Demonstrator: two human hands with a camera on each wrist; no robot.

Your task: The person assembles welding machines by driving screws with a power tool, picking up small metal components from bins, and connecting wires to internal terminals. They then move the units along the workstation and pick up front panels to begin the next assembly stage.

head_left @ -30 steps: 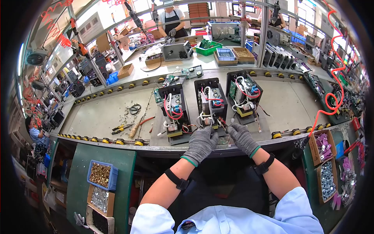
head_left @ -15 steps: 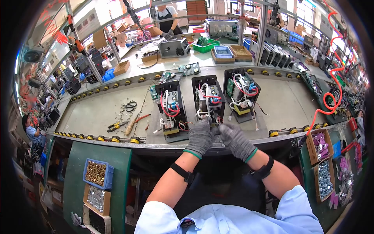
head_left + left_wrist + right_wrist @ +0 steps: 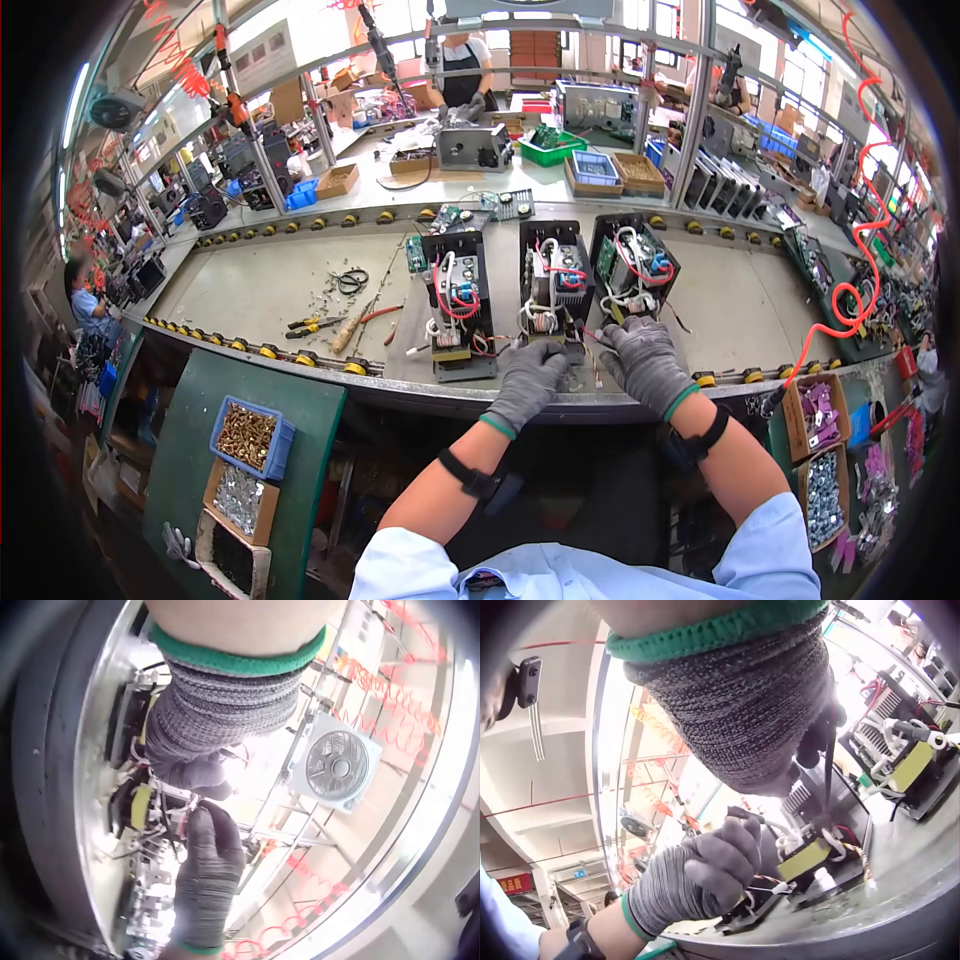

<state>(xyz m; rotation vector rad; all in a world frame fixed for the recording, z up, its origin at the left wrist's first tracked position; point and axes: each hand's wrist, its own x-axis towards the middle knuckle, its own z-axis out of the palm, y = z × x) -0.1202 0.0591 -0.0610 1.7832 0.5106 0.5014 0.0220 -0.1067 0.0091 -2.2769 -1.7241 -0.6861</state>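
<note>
Three black-framed electronic units stand in a row in the head view: a left unit [image 3: 458,300], a middle unit [image 3: 554,275] and a right unit [image 3: 635,260], with white and red wires across them. My grey-gloved left hand [image 3: 528,382] is at the front of the middle unit, fingers curled, pinching a thin wire. My gloved right hand [image 3: 645,362], at the front of the right unit, pinches a reddish wire [image 3: 592,334] by its end. A white connector [image 3: 780,888] shows close to the left fingertips in the right wrist view. The left palm hides part of the wiring.
Pliers [image 3: 314,325], scissors [image 3: 350,281] and wire scraps lie on the bench's left side. A blue bin [image 3: 252,437] of brass fasteners and boxes of small parts stand at lower left. Yellow rollers [image 3: 355,367] line the bench edge. A red coiled hose [image 3: 835,325] hangs at right.
My hands, close together at the middle unit's front, have moved apart; the right went rightward, its fingers spreading more. The left drew slightly back toward the bench edge. The head view has shifted.
</note>
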